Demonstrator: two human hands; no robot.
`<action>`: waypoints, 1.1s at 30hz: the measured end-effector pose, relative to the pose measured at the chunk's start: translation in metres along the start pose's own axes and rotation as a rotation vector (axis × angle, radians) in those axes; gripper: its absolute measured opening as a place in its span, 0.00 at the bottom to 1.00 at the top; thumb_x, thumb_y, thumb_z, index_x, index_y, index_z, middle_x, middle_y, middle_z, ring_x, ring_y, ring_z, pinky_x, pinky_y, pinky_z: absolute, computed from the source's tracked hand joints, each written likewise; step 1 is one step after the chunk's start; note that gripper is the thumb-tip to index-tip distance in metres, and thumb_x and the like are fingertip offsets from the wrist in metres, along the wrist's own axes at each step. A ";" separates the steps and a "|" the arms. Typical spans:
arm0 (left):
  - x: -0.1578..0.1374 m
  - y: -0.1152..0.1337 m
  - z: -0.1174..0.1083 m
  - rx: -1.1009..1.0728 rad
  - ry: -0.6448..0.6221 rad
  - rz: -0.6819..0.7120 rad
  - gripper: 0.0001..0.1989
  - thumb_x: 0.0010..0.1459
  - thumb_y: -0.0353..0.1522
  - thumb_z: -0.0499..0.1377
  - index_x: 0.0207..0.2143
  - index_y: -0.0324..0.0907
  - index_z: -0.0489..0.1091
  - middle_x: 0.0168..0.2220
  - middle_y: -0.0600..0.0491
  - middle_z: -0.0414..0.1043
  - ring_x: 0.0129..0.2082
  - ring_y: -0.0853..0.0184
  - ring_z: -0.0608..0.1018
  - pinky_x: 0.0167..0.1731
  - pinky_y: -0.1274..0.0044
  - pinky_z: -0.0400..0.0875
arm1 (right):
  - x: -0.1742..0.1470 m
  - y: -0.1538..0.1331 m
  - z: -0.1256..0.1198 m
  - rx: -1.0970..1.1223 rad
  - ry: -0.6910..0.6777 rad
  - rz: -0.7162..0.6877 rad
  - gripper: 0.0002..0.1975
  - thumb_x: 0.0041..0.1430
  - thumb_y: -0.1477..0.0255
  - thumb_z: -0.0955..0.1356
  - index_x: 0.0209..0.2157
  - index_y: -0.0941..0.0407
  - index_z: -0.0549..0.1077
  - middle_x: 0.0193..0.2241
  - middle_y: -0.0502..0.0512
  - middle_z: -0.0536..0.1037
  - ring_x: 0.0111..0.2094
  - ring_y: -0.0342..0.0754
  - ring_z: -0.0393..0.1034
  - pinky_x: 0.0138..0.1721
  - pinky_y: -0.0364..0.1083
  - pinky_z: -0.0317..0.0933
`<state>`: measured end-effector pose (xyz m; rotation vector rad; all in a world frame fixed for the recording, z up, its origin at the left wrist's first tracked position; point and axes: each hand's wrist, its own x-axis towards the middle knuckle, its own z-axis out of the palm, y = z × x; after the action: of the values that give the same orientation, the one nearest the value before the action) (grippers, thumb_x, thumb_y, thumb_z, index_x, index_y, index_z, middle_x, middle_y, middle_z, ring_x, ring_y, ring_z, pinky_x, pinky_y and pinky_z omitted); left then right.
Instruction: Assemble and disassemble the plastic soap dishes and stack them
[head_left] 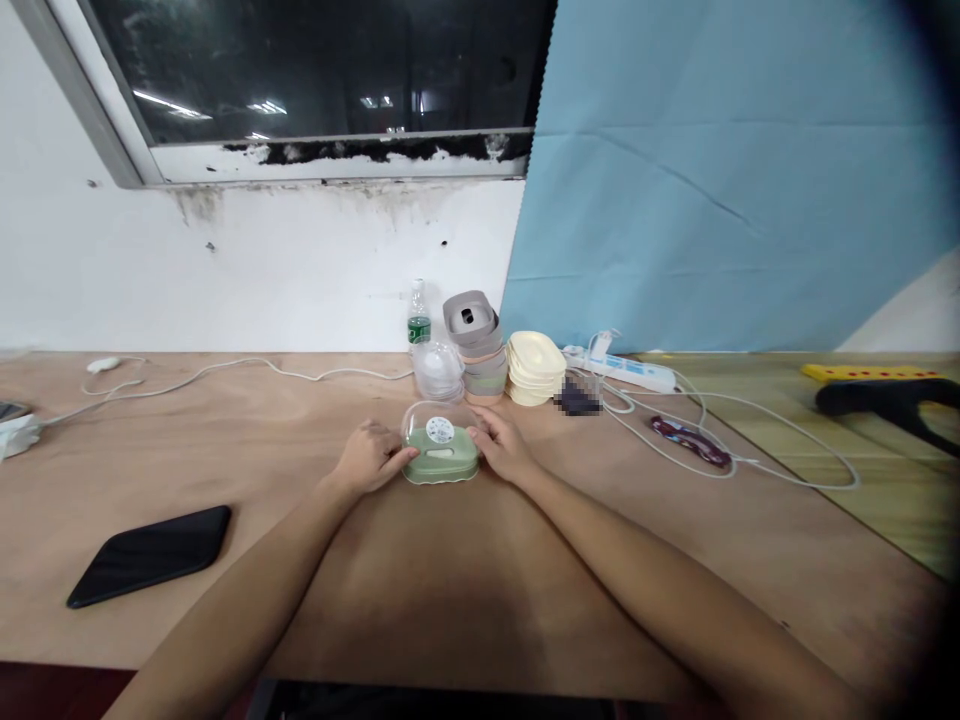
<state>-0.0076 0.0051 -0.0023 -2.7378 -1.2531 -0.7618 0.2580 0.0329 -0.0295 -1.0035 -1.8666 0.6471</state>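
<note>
A pale green plastic box (441, 469) with a clear domed cover and a round white sticker (440, 430) rests on the wooden table in front of me. My left hand (373, 455) grips its left side, thumb along the front and the other fingers curled. On the opposite side my right hand (501, 446) holds it with thumb and fingers at the edge. Just behind the box are stacked clear plastic covers (438, 372), a stack of grey and pinkish trays (480, 350) and a pile of cream-coloured bowls (535, 368).
A plastic bottle (418, 315) stands by the wall. Right of the bowls lie a dark blurred item (577, 396), a power strip (637, 374), white cables and a dark red wrapped item (690, 443). A black phone-like slab (152, 553) lies front left; a black object (892, 402) is far right.
</note>
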 end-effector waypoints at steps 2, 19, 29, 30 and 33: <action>0.001 0.000 0.000 0.014 -0.021 -0.019 0.27 0.65 0.46 0.44 0.20 0.42 0.66 0.20 0.52 0.69 0.24 0.67 0.71 0.34 0.72 0.61 | 0.003 0.006 0.003 0.042 -0.020 0.083 0.24 0.60 0.58 0.64 0.52 0.58 0.70 0.22 0.48 0.71 0.23 0.44 0.64 0.25 0.43 0.61; 0.003 -0.002 0.007 -0.009 -0.239 0.050 0.28 0.61 0.50 0.48 0.17 0.40 0.64 0.18 0.53 0.68 0.20 0.71 0.68 0.27 0.77 0.57 | 0.009 0.017 -0.001 0.031 -0.062 0.224 0.22 0.57 0.52 0.64 0.35 0.57 0.74 0.25 0.51 0.75 0.25 0.44 0.66 0.26 0.42 0.57; 0.004 -0.006 0.004 -0.052 -0.281 0.019 0.27 0.56 0.55 0.52 0.21 0.41 0.67 0.21 0.54 0.70 0.22 0.69 0.71 0.26 0.77 0.57 | 0.007 0.014 -0.007 -0.067 -0.154 0.203 0.20 0.58 0.53 0.65 0.33 0.57 0.74 0.21 0.48 0.71 0.23 0.42 0.61 0.25 0.41 0.52; 0.005 -0.007 0.003 -0.060 -0.272 0.005 0.27 0.55 0.55 0.52 0.22 0.41 0.68 0.22 0.54 0.70 0.22 0.69 0.71 0.26 0.77 0.57 | 0.007 0.013 -0.007 -0.084 -0.159 0.196 0.20 0.58 0.53 0.65 0.33 0.57 0.74 0.21 0.48 0.70 0.22 0.42 0.61 0.24 0.41 0.52; 0.006 -0.009 0.001 -0.109 -0.229 -0.013 0.25 0.54 0.55 0.54 0.29 0.42 0.70 0.25 0.54 0.72 0.24 0.69 0.72 0.27 0.78 0.59 | 0.007 0.011 -0.007 -0.137 -0.157 0.187 0.21 0.58 0.53 0.64 0.34 0.57 0.74 0.20 0.48 0.70 0.22 0.42 0.60 0.24 0.41 0.51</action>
<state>-0.0105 0.0157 -0.0023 -2.9787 -1.3045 -0.5437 0.2666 0.0449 -0.0308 -1.2584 -1.9907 0.7335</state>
